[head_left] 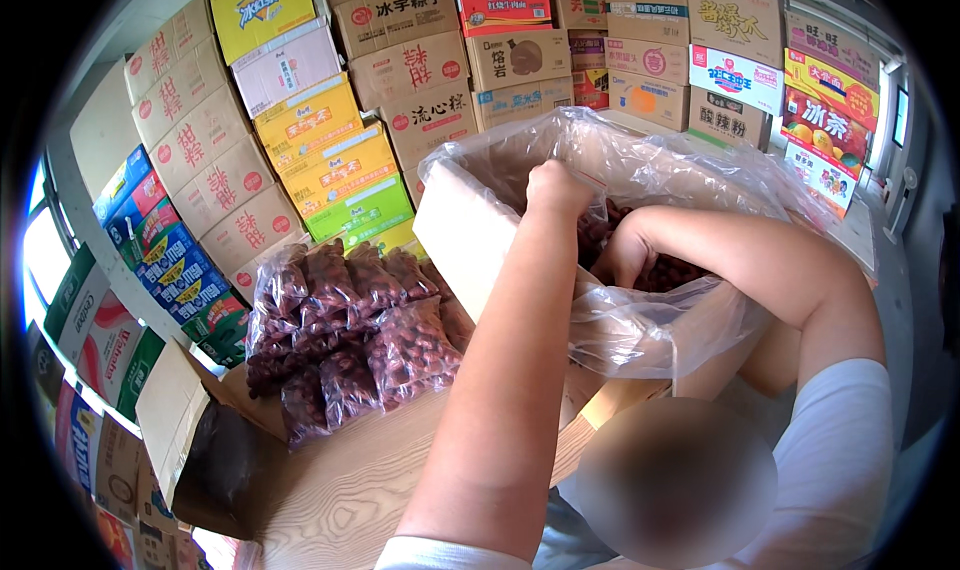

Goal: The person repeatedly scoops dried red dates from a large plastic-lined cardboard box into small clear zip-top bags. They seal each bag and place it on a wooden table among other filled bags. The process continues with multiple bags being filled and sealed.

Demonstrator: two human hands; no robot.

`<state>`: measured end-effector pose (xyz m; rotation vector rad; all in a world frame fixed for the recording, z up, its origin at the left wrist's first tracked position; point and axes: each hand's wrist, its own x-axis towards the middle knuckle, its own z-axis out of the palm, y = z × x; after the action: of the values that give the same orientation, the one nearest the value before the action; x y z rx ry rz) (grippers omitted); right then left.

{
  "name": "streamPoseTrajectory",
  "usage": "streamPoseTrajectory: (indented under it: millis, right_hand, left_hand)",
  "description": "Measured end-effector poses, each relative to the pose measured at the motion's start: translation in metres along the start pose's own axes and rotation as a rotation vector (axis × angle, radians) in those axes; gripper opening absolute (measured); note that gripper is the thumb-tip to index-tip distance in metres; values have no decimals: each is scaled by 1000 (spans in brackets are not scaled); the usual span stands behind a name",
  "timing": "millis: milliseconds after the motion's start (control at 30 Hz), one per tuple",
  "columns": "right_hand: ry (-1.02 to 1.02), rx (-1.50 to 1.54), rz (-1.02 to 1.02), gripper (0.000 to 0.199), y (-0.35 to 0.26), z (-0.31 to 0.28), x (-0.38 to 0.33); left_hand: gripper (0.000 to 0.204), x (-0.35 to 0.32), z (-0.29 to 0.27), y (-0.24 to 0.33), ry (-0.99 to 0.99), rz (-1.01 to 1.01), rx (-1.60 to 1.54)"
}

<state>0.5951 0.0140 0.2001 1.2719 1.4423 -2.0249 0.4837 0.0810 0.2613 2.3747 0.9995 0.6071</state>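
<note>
Red dates [675, 273] lie against your nearer right hand [625, 254], grip hidden; your left hand [558, 187] is clenched on clear plastic [594, 182].

From my end I see a table [345, 485] with a light wood-grain top, running toward the lower edge of my view. On its far part I count several clear bags [415, 355] of dark red fruit, heaped against one another in more than one layer, the front ones resting right on the wood. At the table's left edge I have an open cardboard box [172, 425], flap up; I can't tell how much of its base the table carries. Bare wood shows in front of the bags.
</note>
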Motion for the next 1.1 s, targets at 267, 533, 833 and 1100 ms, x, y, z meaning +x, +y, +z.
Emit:
streamPoseTrajectory:
  millis: [267, 533, 833, 1100]
  right_hand:
    - [33, -31, 26, 52, -9, 9, -2]
    - [67, -55, 37, 51, -13, 15, -6]
    - [179, -67, 55, 50, -26, 25, -17]
    - [503, 2, -6, 38, -22, 16, -52]
  left_hand:
    - [27, 4, 8, -4, 97, 21, 19]
    - [28, 0, 6, -2, 96, 13, 43]
    - [29, -2, 3, 1, 86, 9, 78]
    - [36, 8, 7, -5, 12, -25, -36]
